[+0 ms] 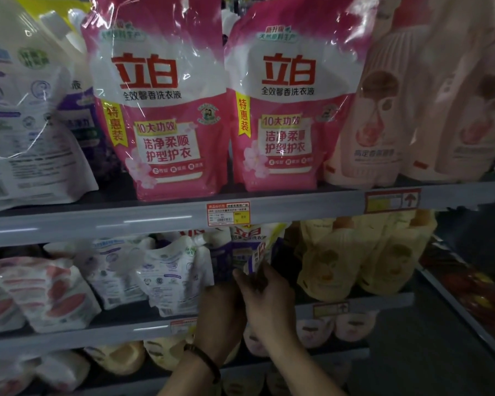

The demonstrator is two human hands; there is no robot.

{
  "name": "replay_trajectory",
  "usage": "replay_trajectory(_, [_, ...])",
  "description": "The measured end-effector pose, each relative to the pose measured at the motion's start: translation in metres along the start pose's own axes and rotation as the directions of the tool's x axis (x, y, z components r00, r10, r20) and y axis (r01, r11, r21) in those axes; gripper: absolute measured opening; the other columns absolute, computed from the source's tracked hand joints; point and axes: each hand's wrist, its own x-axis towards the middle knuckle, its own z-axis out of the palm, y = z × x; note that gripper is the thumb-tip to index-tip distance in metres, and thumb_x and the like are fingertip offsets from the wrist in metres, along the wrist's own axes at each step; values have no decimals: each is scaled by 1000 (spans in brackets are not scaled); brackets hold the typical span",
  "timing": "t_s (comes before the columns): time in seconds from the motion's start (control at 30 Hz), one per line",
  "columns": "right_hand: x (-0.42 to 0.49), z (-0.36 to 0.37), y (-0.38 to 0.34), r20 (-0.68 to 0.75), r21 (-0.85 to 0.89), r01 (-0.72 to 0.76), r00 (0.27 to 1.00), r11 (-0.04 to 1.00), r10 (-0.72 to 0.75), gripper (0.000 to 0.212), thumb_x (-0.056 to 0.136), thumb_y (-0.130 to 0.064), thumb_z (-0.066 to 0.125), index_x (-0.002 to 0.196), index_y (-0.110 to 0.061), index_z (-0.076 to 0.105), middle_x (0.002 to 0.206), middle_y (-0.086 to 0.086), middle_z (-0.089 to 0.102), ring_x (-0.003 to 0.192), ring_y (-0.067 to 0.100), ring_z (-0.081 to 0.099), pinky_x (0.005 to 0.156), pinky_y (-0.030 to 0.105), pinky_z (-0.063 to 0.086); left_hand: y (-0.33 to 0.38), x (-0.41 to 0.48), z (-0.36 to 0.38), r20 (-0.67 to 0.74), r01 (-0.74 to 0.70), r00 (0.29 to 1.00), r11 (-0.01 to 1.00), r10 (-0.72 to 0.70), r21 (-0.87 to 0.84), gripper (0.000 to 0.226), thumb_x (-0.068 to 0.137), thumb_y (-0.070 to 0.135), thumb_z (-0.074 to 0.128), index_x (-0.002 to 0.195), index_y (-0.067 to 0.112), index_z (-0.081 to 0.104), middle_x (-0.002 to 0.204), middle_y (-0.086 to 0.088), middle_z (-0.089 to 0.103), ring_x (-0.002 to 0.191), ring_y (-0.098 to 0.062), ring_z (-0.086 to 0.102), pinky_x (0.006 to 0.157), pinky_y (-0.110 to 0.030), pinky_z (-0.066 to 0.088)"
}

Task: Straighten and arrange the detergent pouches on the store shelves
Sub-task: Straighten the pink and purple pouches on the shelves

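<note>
Now at the middle shelf (pixel 69 340). Purple-and-white pouch (pixel 240 250) stands on it, between white spouted pouches (pixel 172 275) to the left and yellow pouches (pixel 326 267) to the right. Right hand (pixel 265 292) pinches the pouch's lower right edge, fingers curled on the film. Left hand (pixel 222 308), dark wristband (pixel 203 358), lies against the pouch's base; grip too dim to tell. Two pink pouches (pixel 160 110) upright on the shelf above.

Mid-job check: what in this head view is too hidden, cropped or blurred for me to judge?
Head view, purple pouch: lower part hidden by the left hand and right hand.
Both hands' grips: left fingers hidden behind the right hand, right fingers motion-blurred.
Price label: print too small to read.
White pouch: cut off by the left edge.
Peach pouches: blurred.
</note>
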Motion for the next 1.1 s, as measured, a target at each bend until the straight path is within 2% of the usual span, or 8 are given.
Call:
replay_trajectory(0.13, [-1, -6, 4, -92, -89, 14, 995, 996, -22, 18, 104, -41, 64, 114, -33, 76, 101, -18, 76, 94, -3, 69, 74, 11, 48, 12, -2, 5, -12, 60, 998, 990, -62, -131, 23, 88, 27, 61, 67, 26, 69, 62, 1, 69, 62, -7, 62, 46, -8, 21])
replay_trajectory(0.37, [-3, -13, 14, -225, -202, -24, 974, 979, -23, 31, 108, -44, 50, 100, -24, 72, 86, -6, 73, 80, 15, 70, 63, 31, 52, 25, -8, 6, -30, -46, 999, 990, 43, -132, 11, 88, 25, 71, 88, 30, 80, 70, 8, 74, 79, -9, 65, 54, 1, 31])
replay_trajectory(0.5, [-6, -19, 16, -216, -188, -42, 976, 981, 0, 33, 108, -48, 44, 98, -27, 68, 85, -7, 70, 76, 11, 66, 63, 32, 53, 22, -13, 14, 44, -88, 994, 977, 98, -195, 30, 83, 17, 79, 110, 31, 79, 88, 8, 79, 93, -9, 67, 69, 10, 31])
replay_trajectory(0.63, [-8, -32, 15, -199, -152, -60, 980, 987, 29, 33, 109, -46, 45, 91, -28, 65, 77, -8, 67, 72, 4, 65, 55, 23, 41, 19, -17, 11, 73, -81, 991, 928, 115, -363, 39, 97, 32, 65, 135, 35, 71, 108, 14, 79, 95, 1, 73, 78, -14, 55])
replay_trajectory(0.8, [-9, -46, 10, -147, -133, -8, 989, 991, -12, 27, 109, -46, 48, 91, -33, 63, 77, -10, 66, 74, 7, 65, 57, 28, 46, 2, -12, 7, 37, -43, 997, 917, 63, -397, 20, 100, 23, 62, 112, 31, 75, 108, 21, 74, 97, 2, 71, 81, -33, 61])
replay_trajectory(0.87, [-7, -50, 9, -129, -136, 19, 991, 991, -37, 26, 109, -49, 47, 94, -37, 64, 82, -10, 70, 76, 6, 67, 63, 35, 55, -10, -6, 9, 22, 33, 999, 916, -26, -399, 19, 101, 19, 65, 108, 34, 73, 107, 23, 73, 92, 4, 71, 78, -30, 61])
replay_trajectory(0.97, [-4, -60, 7, -116, -136, 36, 992, 990, -52, 26, 108, -49, 47, 90, -40, 62, 75, -13, 68, 68, 1, 63, 57, 26, 50, -28, 7, 12, -6, 125, 990, 892, -141, -433, 27, 102, 10, 67, 110, 36, 69, 107, 22, 69, 96, 9, 70, 79, -17, 60])
replay_trajectory(1.1, [1, -72, 5, -83, -109, 40, 995, 993, -49, 28, 106, -53, 45, 91, -40, 64, 84, -8, 74, 73, 6, 71, 61, 35, 56, -40, 26, 13, 121, 240, 971, 823, -207, -515, 29, 108, 12, 56, 118, 37, 63, 112, 27, 71, 107, 7, 68, 87, -24, 61])
